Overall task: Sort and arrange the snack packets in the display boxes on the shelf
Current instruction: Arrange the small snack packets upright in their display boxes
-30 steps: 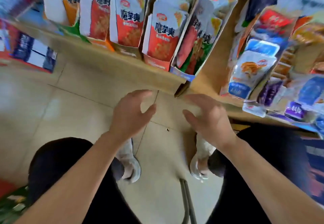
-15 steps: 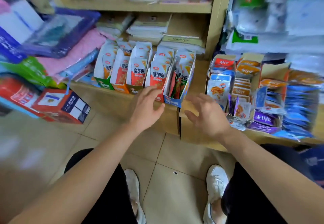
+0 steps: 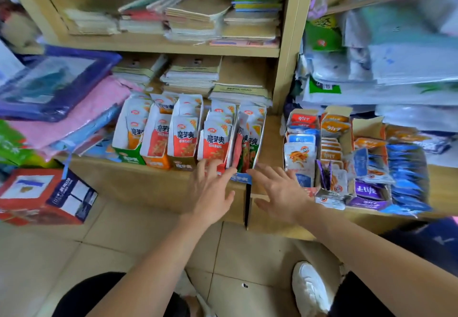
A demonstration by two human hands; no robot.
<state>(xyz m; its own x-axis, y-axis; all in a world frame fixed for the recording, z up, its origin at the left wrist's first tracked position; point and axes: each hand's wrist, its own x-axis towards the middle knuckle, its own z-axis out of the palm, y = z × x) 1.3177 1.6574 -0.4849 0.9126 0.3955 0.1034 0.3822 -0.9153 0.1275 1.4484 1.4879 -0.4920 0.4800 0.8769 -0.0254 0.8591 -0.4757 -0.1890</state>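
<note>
Wooden shelf (image 3: pixel 148 187), right side blurred; left hand (image 3: pixel 210 192), right hand (image 3: pixel 280 192) spread, empty, partly covering display boxes (image 3: pixel 241 179) fronts.

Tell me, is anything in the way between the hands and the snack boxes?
Nothing visible is in the way. The left hand and the right hand are open and right at the front of the blue-fronted display box.

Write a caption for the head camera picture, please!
Left hand and right hand reach open toward snack boxes on the shelf.
</note>
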